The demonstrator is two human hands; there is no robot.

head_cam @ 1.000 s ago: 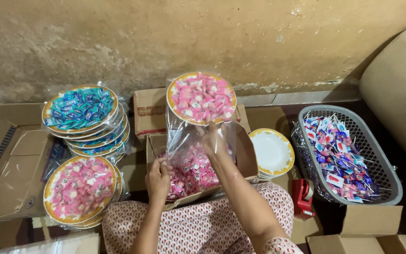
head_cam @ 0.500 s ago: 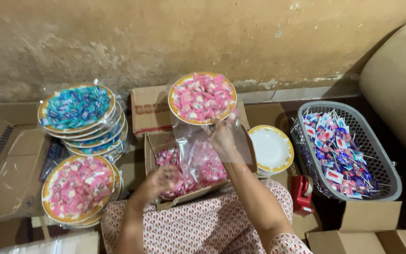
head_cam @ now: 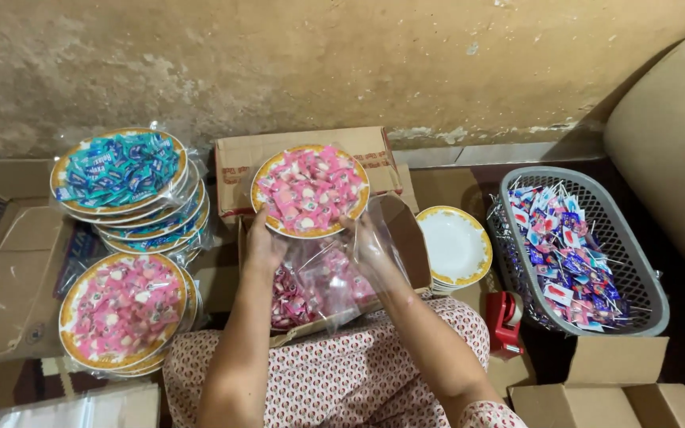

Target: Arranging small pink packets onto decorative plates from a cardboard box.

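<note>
A gold-rimmed plate of pink wrapped candies (head_cam: pixel 309 189) sits at the middle, above an open cardboard box (head_cam: pixel 411 238). My left hand (head_cam: pixel 264 242) grips the plate's near left edge. My right hand (head_cam: pixel 368 238) is at its near right edge, holding a clear plastic bag (head_cam: pixel 334 273) that hangs under the plate. More pink candies (head_cam: pixel 291 297) lie in the box beneath the bag.
A stack of wrapped plates with blue candies (head_cam: pixel 120 170) and a stack with pink candies (head_cam: pixel 120 307) stand at the left. Empty white plates (head_cam: pixel 455 244), a red tape dispenser (head_cam: pixel 505 319) and a grey basket of lollipops (head_cam: pixel 576 246) are at the right. Cardboard boxes (head_cam: pixel 608 388) lie around.
The bag was held up in both hands and then lowered. My left hand has risen to the plate's edge, and the plate now rests between both hands over the bag.
</note>
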